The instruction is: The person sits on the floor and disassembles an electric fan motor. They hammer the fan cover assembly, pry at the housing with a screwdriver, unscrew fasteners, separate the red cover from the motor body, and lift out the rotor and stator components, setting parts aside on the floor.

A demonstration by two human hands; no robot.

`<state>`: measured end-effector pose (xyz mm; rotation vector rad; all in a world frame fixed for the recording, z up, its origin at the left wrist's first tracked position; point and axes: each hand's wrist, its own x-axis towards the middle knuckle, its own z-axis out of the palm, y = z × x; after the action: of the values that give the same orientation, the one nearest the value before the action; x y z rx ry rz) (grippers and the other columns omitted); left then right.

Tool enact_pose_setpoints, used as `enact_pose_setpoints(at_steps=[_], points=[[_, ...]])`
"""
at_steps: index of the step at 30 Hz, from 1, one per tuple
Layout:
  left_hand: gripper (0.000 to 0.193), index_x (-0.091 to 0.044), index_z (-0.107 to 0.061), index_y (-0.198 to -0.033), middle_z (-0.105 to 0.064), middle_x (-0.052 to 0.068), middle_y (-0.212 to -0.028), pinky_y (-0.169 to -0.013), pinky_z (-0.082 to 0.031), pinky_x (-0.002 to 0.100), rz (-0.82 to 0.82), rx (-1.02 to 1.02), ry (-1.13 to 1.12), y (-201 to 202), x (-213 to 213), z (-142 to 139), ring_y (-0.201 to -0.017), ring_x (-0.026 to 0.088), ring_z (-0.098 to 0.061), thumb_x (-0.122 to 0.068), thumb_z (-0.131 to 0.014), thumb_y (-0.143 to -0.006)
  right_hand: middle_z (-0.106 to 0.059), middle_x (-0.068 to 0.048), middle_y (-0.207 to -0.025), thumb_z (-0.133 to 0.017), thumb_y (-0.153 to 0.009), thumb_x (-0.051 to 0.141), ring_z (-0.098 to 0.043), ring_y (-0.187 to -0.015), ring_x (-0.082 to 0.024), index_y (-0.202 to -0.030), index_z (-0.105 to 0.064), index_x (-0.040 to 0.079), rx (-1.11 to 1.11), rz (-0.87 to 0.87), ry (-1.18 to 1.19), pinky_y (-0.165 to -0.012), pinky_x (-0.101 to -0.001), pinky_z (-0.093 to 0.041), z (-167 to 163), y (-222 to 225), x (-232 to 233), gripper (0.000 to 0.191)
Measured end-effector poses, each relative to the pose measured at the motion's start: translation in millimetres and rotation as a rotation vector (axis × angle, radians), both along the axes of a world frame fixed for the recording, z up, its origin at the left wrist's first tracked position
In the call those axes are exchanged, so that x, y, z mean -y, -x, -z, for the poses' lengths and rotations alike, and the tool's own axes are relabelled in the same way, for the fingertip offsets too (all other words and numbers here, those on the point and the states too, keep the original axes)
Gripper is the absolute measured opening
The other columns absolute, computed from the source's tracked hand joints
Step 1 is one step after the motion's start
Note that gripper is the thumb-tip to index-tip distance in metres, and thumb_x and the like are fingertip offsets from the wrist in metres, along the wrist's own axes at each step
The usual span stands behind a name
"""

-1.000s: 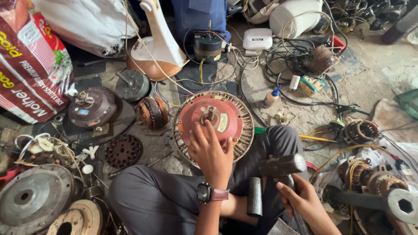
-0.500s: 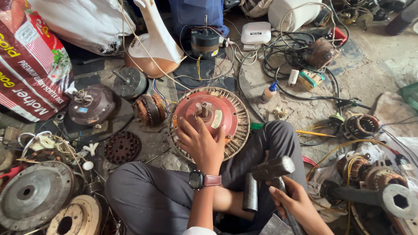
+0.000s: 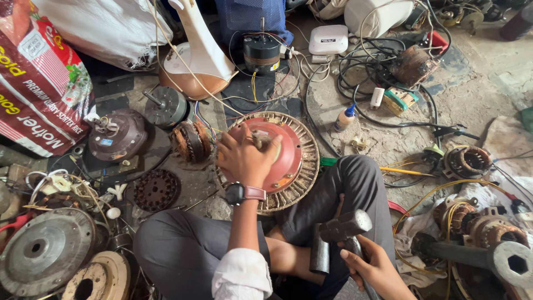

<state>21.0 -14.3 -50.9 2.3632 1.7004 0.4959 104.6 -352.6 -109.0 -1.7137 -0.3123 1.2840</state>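
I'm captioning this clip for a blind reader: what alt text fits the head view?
Seen from above, a seated person's left hand rests on the hub of a red ceiling-fan motor on the floor, while the right hand holds a hammer near the knee. Motor parts, wires and a printed sack lie around.

Under my left hand I see the fan motor: painted metal, dull red, scuffed and dusty, ringed by bare metal fins gone rusty brown. My right hand holds a hammer with a dark, worn steel head, matt and pitted. Just left of the motor, the coil shows coppery wire with a faint sheen. Above the motor, the fan stand is smooth cream plastic, slightly glossy. The sack far left is shiny woven plastic. The floor looks like rough, gritty concrete.
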Motion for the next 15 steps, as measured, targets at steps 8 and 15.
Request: enact_pose_setpoints(at_steps=[8,15], points=[[0.088,-0.013,-0.061,-0.127,-0.055,0.026,-0.128,-0.091,-0.044,0.064,0.13,-0.013,0.106,4.2,-34.8,10.6,-0.124,0.045,-0.051,-0.086,-0.054,-0.078,-0.049,-0.003,-0.05,-0.077,-0.087,0.018,-0.046,-0.035,-0.014,-0.123,-0.063,0.005,-0.061,-0.024,-0.003,-0.034,-0.0319,-0.037,10.3,8.8,0.0,0.041],[0.056,-0.01,-0.056,-0.116,-0.061,0.027,-0.115,-0.088,-0.045,0.064,0.359,0.081,-0.129,17.4,-51.1,23.3,-0.109,0.049,-0.055,-0.056,-0.064,-0.085,-0.052,0.0,-0.053,-0.078,-0.089,0.02,-0.05,-0.038,-0.011,-0.112,-0.067,0.002,0.007,-0.16,-0.023,-0.036,-0.0294,-0.041,16.9,16.7,-10.4,0.032]])
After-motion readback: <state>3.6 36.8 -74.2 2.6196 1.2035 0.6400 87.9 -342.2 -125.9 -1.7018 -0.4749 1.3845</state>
